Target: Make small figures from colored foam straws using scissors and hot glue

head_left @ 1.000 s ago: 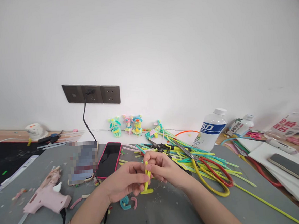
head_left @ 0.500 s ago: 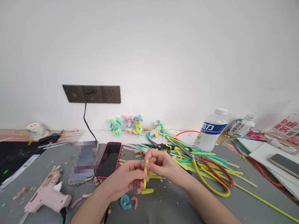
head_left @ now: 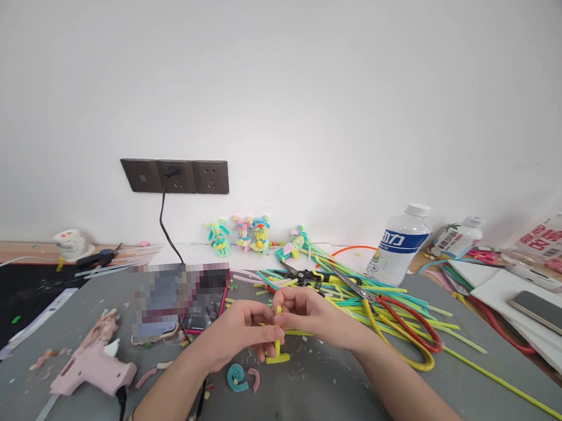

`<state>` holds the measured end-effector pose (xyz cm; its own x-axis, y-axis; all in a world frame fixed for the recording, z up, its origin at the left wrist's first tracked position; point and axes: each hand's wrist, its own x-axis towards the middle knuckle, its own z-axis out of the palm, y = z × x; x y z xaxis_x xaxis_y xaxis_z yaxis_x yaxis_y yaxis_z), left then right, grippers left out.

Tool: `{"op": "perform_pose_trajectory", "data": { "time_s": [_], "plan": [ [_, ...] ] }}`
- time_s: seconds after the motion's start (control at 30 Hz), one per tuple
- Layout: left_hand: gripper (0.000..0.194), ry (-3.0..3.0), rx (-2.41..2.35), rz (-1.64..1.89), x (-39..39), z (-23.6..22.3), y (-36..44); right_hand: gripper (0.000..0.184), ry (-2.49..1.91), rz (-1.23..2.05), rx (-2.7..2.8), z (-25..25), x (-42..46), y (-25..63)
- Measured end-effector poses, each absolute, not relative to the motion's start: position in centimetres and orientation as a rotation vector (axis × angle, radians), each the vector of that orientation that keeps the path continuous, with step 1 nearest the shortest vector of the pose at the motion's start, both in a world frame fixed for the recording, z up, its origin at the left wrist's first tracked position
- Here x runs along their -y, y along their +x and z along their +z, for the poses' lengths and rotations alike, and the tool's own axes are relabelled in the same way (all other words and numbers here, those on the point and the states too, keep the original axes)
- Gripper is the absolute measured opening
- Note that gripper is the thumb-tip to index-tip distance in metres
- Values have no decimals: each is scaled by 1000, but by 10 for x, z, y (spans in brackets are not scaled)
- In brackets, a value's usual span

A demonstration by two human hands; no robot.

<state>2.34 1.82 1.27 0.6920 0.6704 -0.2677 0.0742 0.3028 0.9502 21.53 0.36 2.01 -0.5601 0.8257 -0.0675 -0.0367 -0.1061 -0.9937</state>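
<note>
Both of my hands meet low over the grey table mat [head_left: 313, 400]. My left hand [head_left: 236, 334] pinches a short yellow pipe cleaner piece [head_left: 278, 349] between thumb and fingers. At its upper end, my right hand [head_left: 310, 316] grips the same piece with thumb and forefinger. Much of it is hidden by the fingers. Just below lies another short yellow piece [head_left: 282, 358] on the mat. A blue curl [head_left: 235, 378] and a pink bent piece [head_left: 255, 380] rest nearer me, left of centre.
Behind my right hand, pipe cleaners [head_left: 412, 302] lie heaped with red-and-yellow-handled scissors [head_left: 400, 330] and black pliers [head_left: 305, 277]. A bottle [head_left: 401, 244] stands behind them. Leftward are a pink glue gun [head_left: 93, 374] and two phones [head_left: 205, 299]. Small fuzzy figures [head_left: 259, 234] stand by the wall.
My hands have moved slightly lower and closer together on the yellow piece, and less of it shows between the fingers. The pink-edged phone's screen, dark before, now shows brighter patches.
</note>
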Motion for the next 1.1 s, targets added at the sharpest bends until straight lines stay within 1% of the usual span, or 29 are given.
{"op": "perform_pose_trajectory", "data": {
  "time_s": [0.17, 0.27, 0.43, 0.6, 0.83, 0.9, 1.1],
  "plan": [
    [28, 1327, -779, 480, -21, 10, 23, 35, -867, 1694, 1536, 17, -3, 213],
    [26, 1391, -795, 505, -22, 8, 21, 29, -876, 1575, 1573, 15, -3, 211],
    [29, 1322, -810, 568, -23, 9, 22, 17, -890, 1212, 1733, 14, -1, 212],
    [32, 1132, -739, 672, -23, 11, 23, 17, -853, 718, 1887, 13, -2, 212],
    [30, 968, -755, 811, -22, 5, 27, 18, -827, 316, 2035, 12, -1, 207],
    [30, 945, -758, 829, -22, 3, 28, 18, -837, 245, 2082, 14, -1, 208],
    [32, 889, -789, 886, -23, 0, 28, 17, -916, 254, 2179, 17, 4, 209]
  ]
}}
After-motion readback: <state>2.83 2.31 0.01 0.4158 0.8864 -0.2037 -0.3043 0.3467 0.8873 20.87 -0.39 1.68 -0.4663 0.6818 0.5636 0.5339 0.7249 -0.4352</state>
